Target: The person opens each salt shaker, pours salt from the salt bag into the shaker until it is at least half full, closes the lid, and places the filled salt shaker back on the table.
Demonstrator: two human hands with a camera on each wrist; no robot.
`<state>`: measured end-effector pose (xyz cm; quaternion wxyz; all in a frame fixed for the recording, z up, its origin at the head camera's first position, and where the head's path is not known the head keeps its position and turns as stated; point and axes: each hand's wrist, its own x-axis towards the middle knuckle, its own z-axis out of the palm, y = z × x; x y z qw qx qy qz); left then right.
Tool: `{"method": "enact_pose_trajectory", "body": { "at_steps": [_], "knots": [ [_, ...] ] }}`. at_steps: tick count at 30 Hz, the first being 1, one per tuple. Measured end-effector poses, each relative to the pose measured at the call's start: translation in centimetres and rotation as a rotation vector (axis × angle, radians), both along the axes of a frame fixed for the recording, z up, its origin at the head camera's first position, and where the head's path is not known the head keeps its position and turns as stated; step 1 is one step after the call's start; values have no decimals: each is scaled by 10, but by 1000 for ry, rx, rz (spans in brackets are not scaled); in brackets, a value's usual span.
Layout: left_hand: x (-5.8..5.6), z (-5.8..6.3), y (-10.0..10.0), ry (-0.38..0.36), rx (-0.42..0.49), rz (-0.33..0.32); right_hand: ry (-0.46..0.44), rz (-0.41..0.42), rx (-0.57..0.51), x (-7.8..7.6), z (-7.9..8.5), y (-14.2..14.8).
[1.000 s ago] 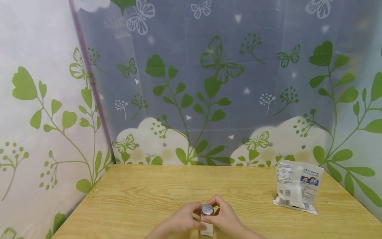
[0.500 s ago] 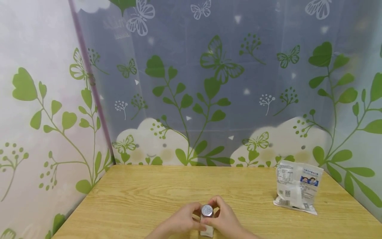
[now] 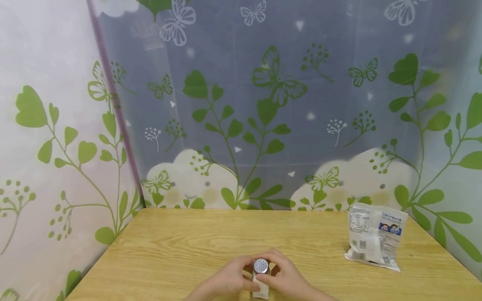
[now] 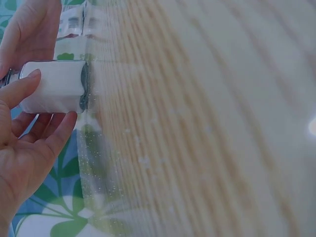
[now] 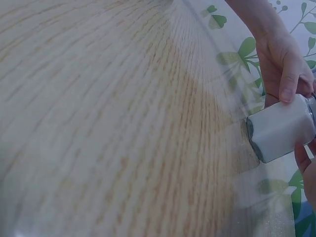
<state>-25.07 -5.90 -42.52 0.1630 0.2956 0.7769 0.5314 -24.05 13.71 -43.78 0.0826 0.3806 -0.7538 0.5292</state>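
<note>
A glass salt shaker (image 3: 262, 290) filled with white salt stands upright at the front of the table, its perforated metal lid (image 3: 261, 266) facing up. My left hand (image 3: 233, 276) grips the glass body from the left, thumb on the near side. From the right, my right hand (image 3: 283, 271) holds the lid between thumb and fingers. In the left wrist view the shaker (image 4: 54, 86) appears sideways, thumb across the glass and fingers under it. The right wrist view shows the glass base of the shaker (image 5: 279, 129) at the tabletop, the lid partly cut off by the frame edge.
A white printed packet (image 3: 375, 236) stands at the back right of the wooden table (image 3: 180, 234). Fine white grains (image 4: 143, 160) are scattered on the tabletop near the shaker. A patterned cloth backdrop (image 3: 241, 104) with leaves and butterflies encloses the back and sides.
My right hand's fingers have shifted round the lid, the index finger now lower and further left behind it. The left hand and the shaker stay in place.
</note>
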Motion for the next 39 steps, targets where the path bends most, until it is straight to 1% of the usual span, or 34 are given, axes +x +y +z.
{"method": "enact_pose_trajectory", "body": {
  "at_steps": [8,11,16,20,23,25,28,33,36,39],
  "knots": [
    [-1,0,1,24,-16,9,-16,-6,-2,-1,-3,1],
    [-1,-1,1,31,-26,8,-44,-10,-10,0,-3,1],
    [-1,-1,0,29,-24,8,-111,-52,-23,0,-4,-1],
    [-1,0,0,23,-20,12,-161,-59,-59,0,-6,-2],
    [0,0,0,22,-23,15,-139,-30,-96,0,-7,-3],
    [0,-1,0,24,-26,16,-105,-12,-113,1,-8,-4],
    [0,-2,1,22,-22,14,-82,-13,-121,2,-9,-5],
    [1,-2,1,10,-21,16,-93,-29,-124,3,-10,-6],
    [1,-2,1,7,-13,11,-147,-43,-123,3,-10,-7],
    [0,-2,1,13,-7,3,-260,-73,-118,3,-9,-7]
  ]
}}
